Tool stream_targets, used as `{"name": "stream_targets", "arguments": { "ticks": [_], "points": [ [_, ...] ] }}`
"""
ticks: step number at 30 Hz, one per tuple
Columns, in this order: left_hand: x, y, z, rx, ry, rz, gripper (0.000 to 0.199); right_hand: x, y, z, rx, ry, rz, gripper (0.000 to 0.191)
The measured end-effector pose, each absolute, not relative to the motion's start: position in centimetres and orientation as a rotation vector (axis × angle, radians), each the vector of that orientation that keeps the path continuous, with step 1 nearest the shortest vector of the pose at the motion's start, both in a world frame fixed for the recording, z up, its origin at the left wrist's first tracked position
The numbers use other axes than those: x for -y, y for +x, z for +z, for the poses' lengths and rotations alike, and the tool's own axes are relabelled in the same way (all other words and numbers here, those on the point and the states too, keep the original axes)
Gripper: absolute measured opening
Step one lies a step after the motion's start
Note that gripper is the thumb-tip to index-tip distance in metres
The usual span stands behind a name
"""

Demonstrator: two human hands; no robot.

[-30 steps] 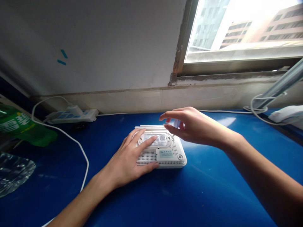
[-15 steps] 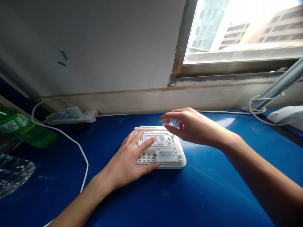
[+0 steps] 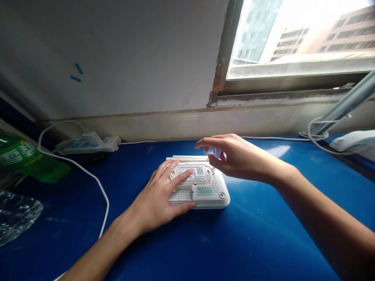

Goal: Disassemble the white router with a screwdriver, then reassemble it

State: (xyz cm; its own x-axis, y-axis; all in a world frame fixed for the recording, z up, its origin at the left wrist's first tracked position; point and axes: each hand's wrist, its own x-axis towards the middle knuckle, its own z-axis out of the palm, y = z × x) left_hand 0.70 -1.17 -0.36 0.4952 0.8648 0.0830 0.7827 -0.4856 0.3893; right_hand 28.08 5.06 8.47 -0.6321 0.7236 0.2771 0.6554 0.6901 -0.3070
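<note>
Router [image 3: 206, 202] is lying upside down on the blue table [image 3: 263, 242], white and vented, with its antennas [image 3: 187, 157] folded flat along the far edge. I'm seeing the left hand [image 3: 159, 199] pressing down on it, open with fingers spread across the oval label panel [image 3: 190, 174] and the thumb lying on the near side. The right hand [image 3: 241, 158] is hovering just above the router's far corner, its thumb and fingers pinching a small white piece [image 3: 217, 152], which is too small and shaded for me to identify.

I'm mostly worrying about that pinch. The grip is looking light, so a slip could drop the piece onto the vent grille [image 3: 180, 197] or behind the router. Low-moving right fingers could catch the antennas and knock them out of line. Uneven pressure from the left hand could make the router skid on the glossy tabletop. I'm also keeping an eye on the white cable [image 3: 101, 187] curving across the table to the left, since a sideways sweep of the left forearm could snag it.
</note>
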Motion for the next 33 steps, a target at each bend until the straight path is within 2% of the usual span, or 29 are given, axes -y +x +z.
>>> {"name": "stream_targets", "arguments": {
  "ticks": [2,5,7,9,11,13,16,19,23,25,27,30,33],
  "points": [
    [1.13,0.74,-0.36,-1.387,2.448,0.398,0.079,-5.27,28.07,8.38,2.514,-1.105,0.232,0.021],
    [1.07,0.76,-0.35,-1.389,2.445,0.397,0.080,-5.55,28.15,8.21,2.499,-1.117,0.255,0.021],
    [1.06,0.73,-0.32,-1.391,2.439,0.392,0.080,-5.54,28.22,8.18,2.493,-1.095,0.252,0.032],
    [1.06,0.70,-0.29,-1.389,2.435,0.386,0.079,-5.38,28.26,8.24,2.503,-1.053,0.248,0.054],
    [1.07,0.67,-0.28,-1.385,2.438,0.385,0.079,-5.20,28.25,8.33,2.523,-1.018,0.245,0.063],
    [1.08,0.67,-0.30,-1.379,2.447,0.398,0.079,-5.16,28.22,8.35,2.537,-1.021,0.226,0.054],
    [1.09,0.69,-0.38,-1.365,2.459,0.440,0.079,-5.39,28.18,8.18,2.526,-1.072,0.205,0.032],
    [1.10,0.69,-0.41,-1.361,2.458,0.460,0.079,-5.65,28.20,7.93,2.509,-1.089,0.240,0.025],
    [1.10,0.69,-0.34,-1.351,2.452,0.448,0.079,-5.47,28.21,7.82,2.513,-1.048,0.246,0.056],
    [1.11,0.73,-0.28,-1.357,2.451,0.435,0.079,-5.31,28.19,7.85,2.522,-1.043,0.242,0.063],
    [1.14,0.78,-0.22,-1.365,2.450,0.422,0.078,-5.25,28.16,7.90,2.524,-1.052,0.236,0.054],
    [1.17,0.81,-0.18,-1.373,2.445,0.417,0.079,-5.42,28.13,7.95,2.513,-1.066,0.218,0.027],
    [1.16,0.77,-0.23,-1.368,2.446,0.424,0.080,-5.63,28.14,7.90,2.501,-1.054,0.232,0.019]
  ]
}}
